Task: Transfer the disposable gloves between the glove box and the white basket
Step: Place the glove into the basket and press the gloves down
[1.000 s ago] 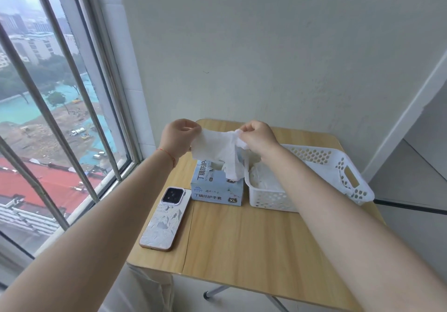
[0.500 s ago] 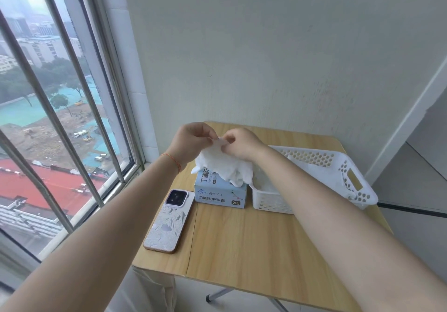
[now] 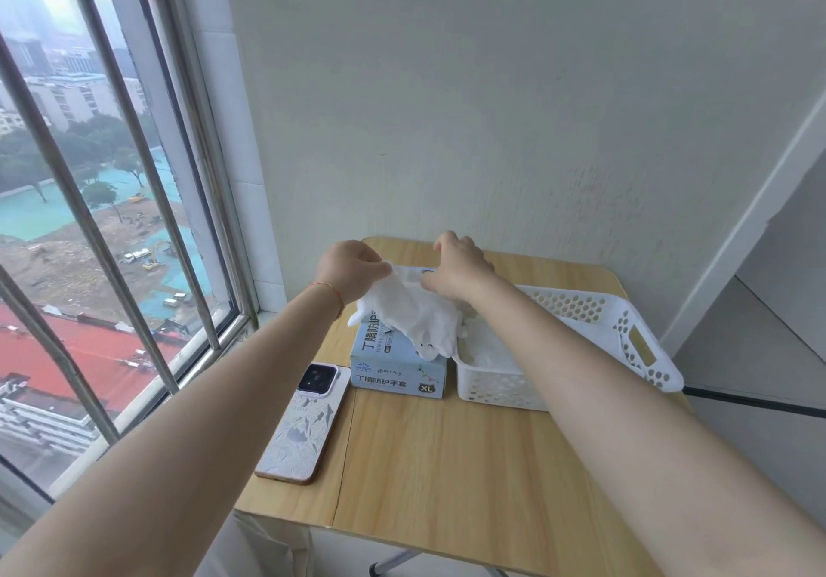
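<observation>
Glove stretched above box, basket to the right

Wooden table (image 3: 447,464) against a plain wall, window with bars at the left. Nearest on the table, a phone (image 3: 304,424) lying face down, near the left edge. Just behind it, the glove box (image 3: 398,371), pale blue, with "XL" on the front, standing beside the white basket (image 3: 625,335) and apparently touching it; cannot tell for certain. More white gloves lying in the basket's near end, partly hidden by the right forearm.

Above the box, one white glove (image 3: 415,312) held between both hands. Left hand (image 3: 348,270), thin red cord at the wrist, pinching the glove's upper left end with curled fingers. Right hand (image 3: 456,265) curled over the upper right part, grip closed on the material, though the fingertips stay hidden behind the hand. Long axis of the glove running from upper left, at the left grip, down to lower right, the loose end drooping over the box's top right corner and onto the basket's rim.

Likely step: carrying the glove into the basket. Basket lying right of both grips, right hand nearer, so a short shift rightward and down probably enough. Direction of transfer not certain from this view alone.
</observation>
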### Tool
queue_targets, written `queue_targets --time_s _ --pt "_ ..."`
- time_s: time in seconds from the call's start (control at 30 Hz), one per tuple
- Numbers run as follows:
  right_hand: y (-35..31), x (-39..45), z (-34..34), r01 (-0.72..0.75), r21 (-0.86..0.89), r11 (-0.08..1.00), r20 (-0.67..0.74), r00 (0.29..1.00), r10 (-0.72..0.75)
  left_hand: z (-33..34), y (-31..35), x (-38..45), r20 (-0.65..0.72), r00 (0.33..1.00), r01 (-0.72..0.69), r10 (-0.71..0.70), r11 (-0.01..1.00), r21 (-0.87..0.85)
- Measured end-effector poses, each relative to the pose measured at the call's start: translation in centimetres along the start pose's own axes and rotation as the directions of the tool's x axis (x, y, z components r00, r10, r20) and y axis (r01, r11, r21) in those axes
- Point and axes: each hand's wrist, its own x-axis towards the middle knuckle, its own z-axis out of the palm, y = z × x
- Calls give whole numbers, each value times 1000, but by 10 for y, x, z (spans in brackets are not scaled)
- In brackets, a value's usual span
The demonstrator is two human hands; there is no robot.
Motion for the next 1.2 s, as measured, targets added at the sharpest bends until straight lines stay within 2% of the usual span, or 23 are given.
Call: queue_targets --time_s 0.1,0.23,0.3,0.4,0.47,0.6,0.77,0.87,0.97,1.03,1.1,1.17,1.2 --pt "1 -7 -10 97 239 966 -75 994 -81 -3 17 -4 58 995 -68 79 984 -168" --pt "-4 -13 -25 206 518 830 -124 978 -166 -19 49 -13 94 977 -137 193 898 -418" --pt "-9 -18 -33 231 626 744 -124 972 -198 -27 64 -18 89 973 -144 212 864 -482" --pt "-11 -24 -40 217 772 598 -88 967 -237 -33 74 -22 31 980 -159 199 859 -486" --pt "-8 -26 -41 220 763 609 -79 965 -249 -33 71 -21 -30 987 -157 161 880 -447" --pt "-5 -32 -35 230 634 738 -63 967 -247 -27 63 -27 -66 995 -99 78 903 -418" --pt "1 -33 -26 141 665 733 -20 985 -170 -22 46 -35 -29 999 7 -18 944 -330" --pt "5 -35 -25 83 695 714 -52 997 -65 -24 31 -37 65 997 46 -29 957 -287" --pt "5 -39 -30 47 705 708 -83 996 16 -26 18 -39 279 960 100 -18 953 -285" --pt "7 -38 -31 32 715 698 -100 993 56 -27 10 -40 439 898 166 -25 944 -286" --pt "8 -37 -33 32 728 685 -115 990 76 -30 4 -40 582 813 178 -36 966 -189" --pt "10 -35 -34 10 740 673 -106 989 103 -31 1 -43 677 735 146 -41 984 -99" --pt "10 -35 -34 -8 743 669 -97 988 120 -31 0 -44 694 719 149 -33 983 -107"
